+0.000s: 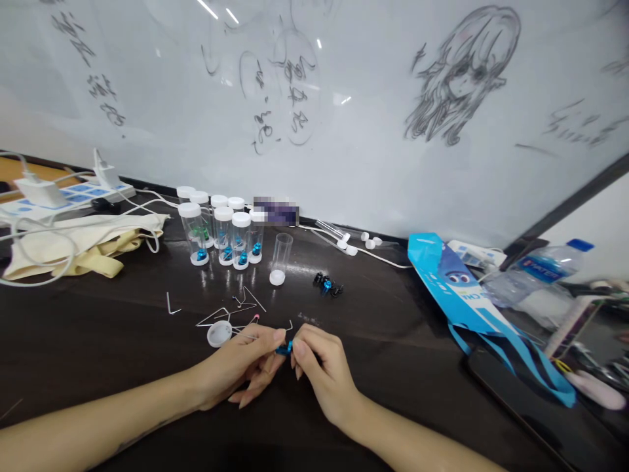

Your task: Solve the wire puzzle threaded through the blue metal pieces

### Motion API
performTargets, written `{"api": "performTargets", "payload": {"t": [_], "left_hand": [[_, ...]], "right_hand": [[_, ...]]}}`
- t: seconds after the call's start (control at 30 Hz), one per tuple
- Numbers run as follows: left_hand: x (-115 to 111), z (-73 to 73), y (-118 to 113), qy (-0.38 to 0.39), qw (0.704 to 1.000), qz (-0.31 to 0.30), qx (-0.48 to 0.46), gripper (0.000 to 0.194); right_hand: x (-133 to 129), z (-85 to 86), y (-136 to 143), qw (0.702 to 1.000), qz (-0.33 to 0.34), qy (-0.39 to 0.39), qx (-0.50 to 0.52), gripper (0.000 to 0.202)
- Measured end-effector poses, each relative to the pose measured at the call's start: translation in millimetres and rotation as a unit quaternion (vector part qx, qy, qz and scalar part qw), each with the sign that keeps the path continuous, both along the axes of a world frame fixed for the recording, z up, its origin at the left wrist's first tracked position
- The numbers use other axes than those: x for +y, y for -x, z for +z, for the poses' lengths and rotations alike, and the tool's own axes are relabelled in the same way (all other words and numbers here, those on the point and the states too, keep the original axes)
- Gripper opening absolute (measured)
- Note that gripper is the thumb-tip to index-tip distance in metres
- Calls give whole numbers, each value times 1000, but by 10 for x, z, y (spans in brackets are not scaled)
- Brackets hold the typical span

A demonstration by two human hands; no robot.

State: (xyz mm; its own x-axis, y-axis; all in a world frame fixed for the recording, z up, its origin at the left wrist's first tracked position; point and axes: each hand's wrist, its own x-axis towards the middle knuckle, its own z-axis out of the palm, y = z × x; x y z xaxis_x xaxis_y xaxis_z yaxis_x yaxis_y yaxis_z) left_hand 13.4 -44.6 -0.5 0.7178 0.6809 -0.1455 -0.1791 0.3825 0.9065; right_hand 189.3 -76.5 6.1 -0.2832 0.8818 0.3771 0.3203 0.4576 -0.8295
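Note:
A small blue part (284, 350) is pinched between the fingers of my left hand (250, 365). My right hand (324, 368) has its thumb and forefinger closed at the right end of the same part. A thin bent metal piece (289, 324) sticks up just above the fingertips. Beside my left hand lies a round white cap (219, 334), with thin bent wires (240, 307) around it. Beyond the hands a clear tube (282, 255) stands on its white cap. A little pile of black and blue pieces (328, 284) lies to its right.
Several white-capped tubes (223, 236) with blue or green pieces stand at the back left. An L-shaped key (171, 305) lies nearer. Cables, a power strip (78, 196) and a cloth bag (88, 239) are far left. A blue bag (442, 282) and a bottle (540, 272) are right.

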Motion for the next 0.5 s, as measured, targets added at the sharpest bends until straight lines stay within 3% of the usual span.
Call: {"api": "performTargets", "payload": {"t": [0.23,0.4,0.5], "left_hand": [[32,-55,13,9,1000,-1,-1,52],[18,-31,10,6,1000,-9,-4,53],[15,-32,9,3,1000,-8,-7,53]], "right_hand": [[-6,6,14,1000,-10,2,17,18],[14,-1,-3,1000,2,-1,8,40],[11,0,0,1000,1,2,8,42]]}}
